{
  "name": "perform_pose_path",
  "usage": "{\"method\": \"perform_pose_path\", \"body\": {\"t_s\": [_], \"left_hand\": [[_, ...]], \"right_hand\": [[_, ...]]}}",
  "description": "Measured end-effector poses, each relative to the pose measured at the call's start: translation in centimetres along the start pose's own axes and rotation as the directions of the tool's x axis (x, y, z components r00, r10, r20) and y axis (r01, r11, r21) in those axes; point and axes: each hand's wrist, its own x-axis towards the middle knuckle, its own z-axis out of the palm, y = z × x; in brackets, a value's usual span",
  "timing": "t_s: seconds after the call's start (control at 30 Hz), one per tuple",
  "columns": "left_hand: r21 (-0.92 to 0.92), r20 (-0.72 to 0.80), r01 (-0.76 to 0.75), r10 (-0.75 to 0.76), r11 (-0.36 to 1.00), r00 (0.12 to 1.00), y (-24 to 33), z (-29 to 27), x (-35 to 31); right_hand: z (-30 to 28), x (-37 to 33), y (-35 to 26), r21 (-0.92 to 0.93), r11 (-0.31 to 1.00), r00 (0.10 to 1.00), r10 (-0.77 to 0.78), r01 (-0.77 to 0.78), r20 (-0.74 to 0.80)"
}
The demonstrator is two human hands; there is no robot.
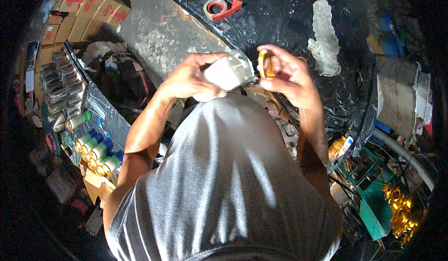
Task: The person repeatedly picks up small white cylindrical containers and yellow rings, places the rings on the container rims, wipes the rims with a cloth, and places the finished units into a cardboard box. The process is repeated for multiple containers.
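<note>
In front of my chest, my left hand point(189, 76) is closed round a white cylinder point(226, 73), tilted so that its pale, glaring side shows. A clear rim point(247, 65) stands at the cylinder's right end. Just right of that end, my right hand point(291, 78) pinches a thin yellow ring point(262, 64) between thumb and fingers. A small gap separates the ring from the cylinder. Another bit of yellow shows behind the right fingers; what it belongs to I cannot make out.
A red tape dispenser point(228, 10) and a crumpled white cloth point(323, 39) lie on the black-covered table point(280, 20). Several green and blue cylinders point(98, 149) stand at left, near cardboard boxes point(88, 6). Shiny yellow pieces point(399, 209) lie lower right, beside a green metal frame point(373, 205).
</note>
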Motion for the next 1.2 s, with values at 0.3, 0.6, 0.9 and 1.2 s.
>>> {"method": "perform_pose_path", "body": {"t_s": [0.3,0.6,0.9,1.2], "left_hand": [[-0.978,0.174,0.111,0.401,0.176,0.899,0.1,-0.2,0.3],[-0.824,0.071,-0.058,0.204,0.564,0.976,2.1,-1.7,0.8],[-0.454,0.12,0.018,0.041,0.891,0.992,2.8,-2.6,1.7],[0.347,0.087,-0.044,0.015,0.937,0.996,3.6,-1.0,3.1]], "right_hand": [[-1.9,-0.7,2.8,0.384,0.908,0.976,-0.1,0.168,-0.191],[0.0,-1.4,3.0,0.446,0.878,0.976,-0.093,0.174,-0.196],[1.7,-2.2,-0.9,0.266,0.94,0.969,-0.169,0.213,-0.179],[1.9,-1.7,-0.9,-0.31,0.948,0.979,-0.121,0.065,-0.163]]}}
